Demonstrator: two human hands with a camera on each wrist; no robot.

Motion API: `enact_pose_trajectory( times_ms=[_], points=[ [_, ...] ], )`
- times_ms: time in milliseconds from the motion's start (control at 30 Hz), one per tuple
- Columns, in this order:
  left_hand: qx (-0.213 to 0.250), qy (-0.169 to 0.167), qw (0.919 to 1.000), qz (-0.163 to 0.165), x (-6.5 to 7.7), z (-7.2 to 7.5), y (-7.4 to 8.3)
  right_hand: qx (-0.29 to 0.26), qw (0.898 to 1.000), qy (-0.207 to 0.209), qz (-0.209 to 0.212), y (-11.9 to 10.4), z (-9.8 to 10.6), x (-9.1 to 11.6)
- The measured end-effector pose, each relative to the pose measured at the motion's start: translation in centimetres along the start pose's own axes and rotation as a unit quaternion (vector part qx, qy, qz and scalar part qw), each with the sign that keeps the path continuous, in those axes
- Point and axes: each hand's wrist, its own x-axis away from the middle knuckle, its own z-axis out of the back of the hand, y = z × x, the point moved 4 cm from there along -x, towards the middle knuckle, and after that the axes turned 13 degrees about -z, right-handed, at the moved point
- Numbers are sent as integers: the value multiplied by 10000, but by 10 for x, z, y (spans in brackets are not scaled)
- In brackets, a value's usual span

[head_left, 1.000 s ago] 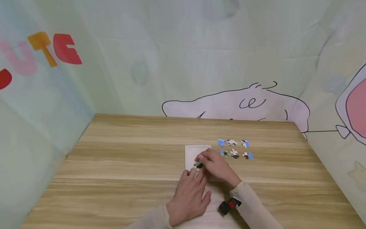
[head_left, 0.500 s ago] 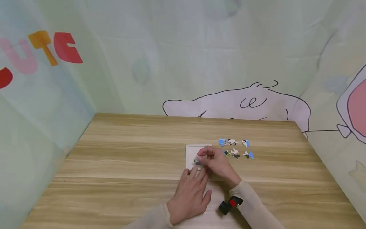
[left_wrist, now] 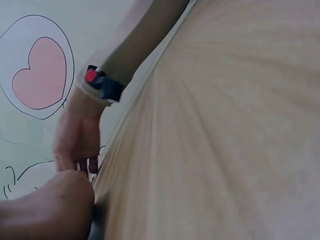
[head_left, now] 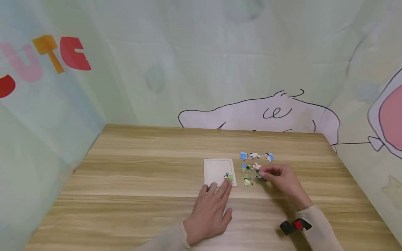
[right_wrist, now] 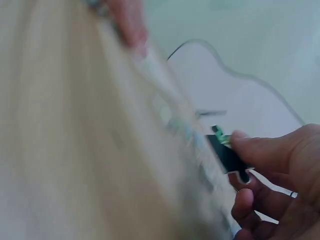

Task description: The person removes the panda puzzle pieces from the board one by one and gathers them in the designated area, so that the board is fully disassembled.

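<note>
My right hand [head_left: 281, 177] pinches a black and green jigsaw piece [right_wrist: 230, 156] between thumb and fingers. In the head view it is over the lower part of the loose pieces, right of the white puzzle tray [head_left: 216, 170]. My left hand [head_left: 208, 212] lies with fingers extended, its fingertips on the tray's near edge. One fingertip overlaps a green and blue corner piece [head_left: 230, 177] at the tray's lower right. In the left wrist view, part of my left hand [left_wrist: 55, 207] shows in front of the right one.
Several loose jigsaw pieces lie right of the tray, among them a blue one [head_left: 243, 156], a white one [head_left: 255, 156] and a green one [head_left: 247, 180]. The wooden table [head_left: 141, 167] meets a printed cloth backdrop [head_left: 157, 69] at the back.
My right hand has lifted the black and green piece off the tray and carried it right to the loose pieces. The tray's corner piece is now uncovered. My left hand has stayed in place.
</note>
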Motion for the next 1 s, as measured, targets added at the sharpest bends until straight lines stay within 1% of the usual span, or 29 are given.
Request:
enact_pose_trajectory(
  times_ms=[33, 100, 133, 200, 233, 367, 433, 500, 567, 667, 733, 800, 900, 1000],
  points=[
    [38, -73, 10000, -3, 0, -1, -1, 226, 9997, 49, 55, 5, 0, 1],
    [148, -162, 9998, -1, -1, -3, -3, 621, 9973, 273, 265, 10, -3, 4],
    [179, -188, 9997, 5, -1, -3, -4, 788, 9952, 426, 398, 11, -4, 4],
    [255, -172, 9995, 30, -1, -4, -5, 1147, 9877, 786, 708, 11, -7, 6],
    [275, -149, 9995, 54, -1, -4, -6, 1225, 9850, 905, 811, 10, -8, 7],
    [347, 48, 9993, 132, 1, -4, -5, 1332, 9758, 1286, 1163, 7, -12, 9],
    [348, 172, 9992, 135, 2, -3, -5, 1228, 9731, 1440, 1316, 2, -15, 10],
    [290, 280, 9991, 86, 4, -2, -5, 1120, 9715, 1506, 1449, -6, -20, 13],
    [186, 413, 9990, 31, 5, 0, -5, 1035, 9722, 1379, 1581, -18, -29, 14],
    [19, 612, 9981, -31, 6, 1, -5, 1074, 9757, 866, 1703, -37, -50, 13],
    [-16, 704, 9975, -56, 7, 2, -5, 1230, 9755, 480, 1758, -47, -65, 11],
    [9, 740, 9972, -90, 8, 2, -4, 1494, 9725, 236, 1773, -54, -78, 9],
    [78, 664, 9976, -167, 9, 2, -2, 1794, 9684, 169, 1725, -58, -89, 8],
    [171, 519, 9983, -209, 10, 2, 1, 1818, 9705, 242, 1566, -56, -90, 7]
  ],
)
